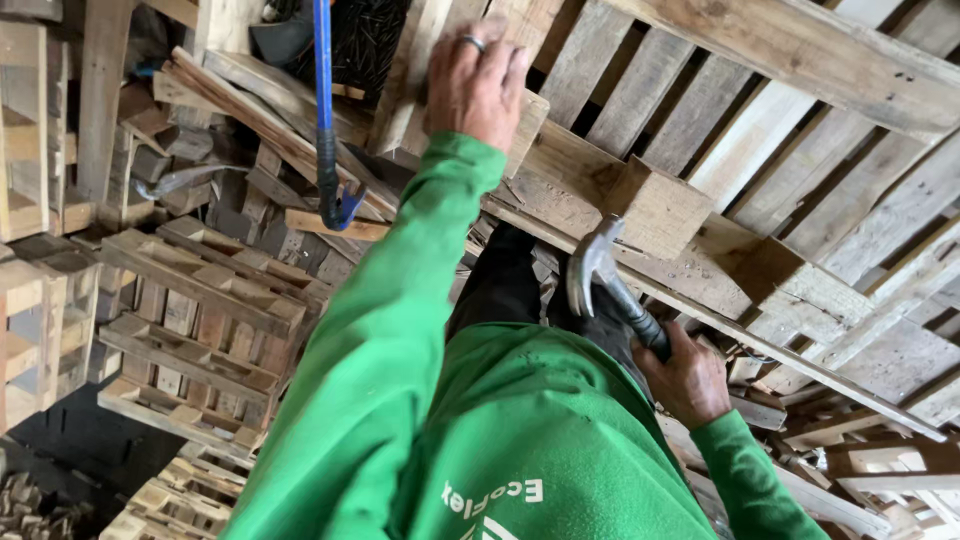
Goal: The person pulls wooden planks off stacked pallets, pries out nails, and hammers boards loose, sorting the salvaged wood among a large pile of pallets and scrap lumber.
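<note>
Against the tilted pallet [700,110] that fills the upper right of the view, the person's left hand [478,85] lies flat on the end of a board [525,125], fingers spread and pressing on the wood rather than wrapped round anything; a ring shows on one finger. Its green sleeve [390,330] runs down from the wrist toward the lower middle of the frame.

Lower and to the right, the right hand [688,378] has its grip clamped on the dark handle of a claw hammer [605,280]. The hammer's steel head points up and to the left, just beside a square wooden block [655,205] fixed under the pallet's boards; whether head and block touch cannot be told. A long thin slat [760,345] runs diagonally below the block, close behind the hammer handle.

Left of the left arm, a blue pry bar [325,120] stands nearly upright, its hooked end down among loose broken boards [250,110]. Further left and below, more pallets [190,330] lie stacked flat, and others lean on edge at the far left.
</note>
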